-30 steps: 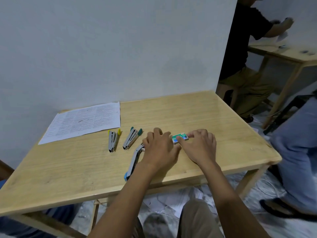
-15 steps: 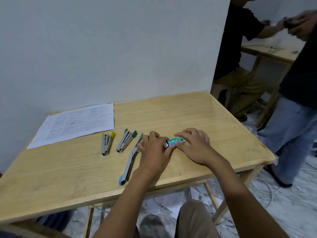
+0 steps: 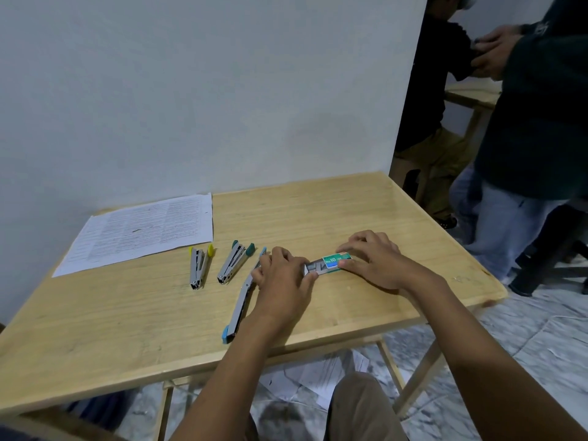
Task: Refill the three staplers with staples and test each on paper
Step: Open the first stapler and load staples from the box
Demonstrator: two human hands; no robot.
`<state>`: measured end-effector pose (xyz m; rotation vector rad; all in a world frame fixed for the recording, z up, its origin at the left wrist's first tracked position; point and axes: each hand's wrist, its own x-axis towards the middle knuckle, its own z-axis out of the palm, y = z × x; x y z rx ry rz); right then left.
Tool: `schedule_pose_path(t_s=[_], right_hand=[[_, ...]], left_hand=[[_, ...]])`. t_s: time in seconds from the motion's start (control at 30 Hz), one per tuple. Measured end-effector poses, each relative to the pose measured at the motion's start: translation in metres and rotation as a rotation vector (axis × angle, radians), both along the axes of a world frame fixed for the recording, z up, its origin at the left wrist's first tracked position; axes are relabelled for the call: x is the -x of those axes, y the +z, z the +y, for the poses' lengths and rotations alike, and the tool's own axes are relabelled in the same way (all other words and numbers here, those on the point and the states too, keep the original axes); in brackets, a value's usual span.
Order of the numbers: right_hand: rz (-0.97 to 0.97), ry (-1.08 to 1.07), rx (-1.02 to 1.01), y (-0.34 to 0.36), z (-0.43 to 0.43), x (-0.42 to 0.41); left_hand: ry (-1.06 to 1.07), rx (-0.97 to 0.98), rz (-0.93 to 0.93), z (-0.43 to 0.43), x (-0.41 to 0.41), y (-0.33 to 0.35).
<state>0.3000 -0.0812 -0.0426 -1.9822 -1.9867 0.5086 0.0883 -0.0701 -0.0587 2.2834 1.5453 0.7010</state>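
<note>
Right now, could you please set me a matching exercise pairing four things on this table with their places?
Things: 1 printed sheet; 2 yellow-tipped stapler; 3 blue-tipped stapler; 4 staple box.
Places: A gripped by the right hand; B far left, by the wall; C partly hidden by the left hand; D leftmost of the staplers.
Pairs: 1-B, 2-D, 3-C, 4-A.

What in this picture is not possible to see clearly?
Head view:
1. The staple box: its slid-out tray end is under the left hand; staple count unclear.
2. The blue stapler: far end behind the left hand.
3. The paper: print too small.
4. Box's right end: covered by the right hand.
</note>
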Motion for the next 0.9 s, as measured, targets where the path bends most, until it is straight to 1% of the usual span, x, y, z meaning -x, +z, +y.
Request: schedule_pose_path(t_s=[0.1,0.2,0.33,0.37,0.53,0.67,0.83,0.9], right_hand=[[0.085,-0.011,-0.134,0.003,0.000,0.012],[0.048,0.025,-0.201,0.007,0.001,0.029],[-0.131,0.062,-0.153,0.012,0.005,0.045],[-0.151,0.058,-0.139,0.013,0.006,0.047],[-0.116,-0.022,-0.070,0.016,0.016,0.052],[-0.115,-0.035,0.005,0.024,0.022,0.055],[-0.061,-0.048,0.113,0.031,0.024,0.055],[-0.047,-0.039,0.122,0.031,0.022,0.052]], left_hand=[[-0.002,-0.013,-0.017,-0.002,0.000,-0.001],[-0.008,-0.022,-0.044,-0.003,0.000,-0.003],[-0.017,-0.007,-0.036,-0.003,0.001,-0.003],[-0.016,-0.007,-0.033,-0.003,0.000,-0.002],[-0.019,0.009,0.019,-0.002,0.001,0.001],[-0.018,0.023,0.035,-0.001,0.001,0.002],[-0.019,0.020,0.043,-0.001,0.000,0.003],[-0.021,0.028,0.037,-0.001,0.000,0.002]])
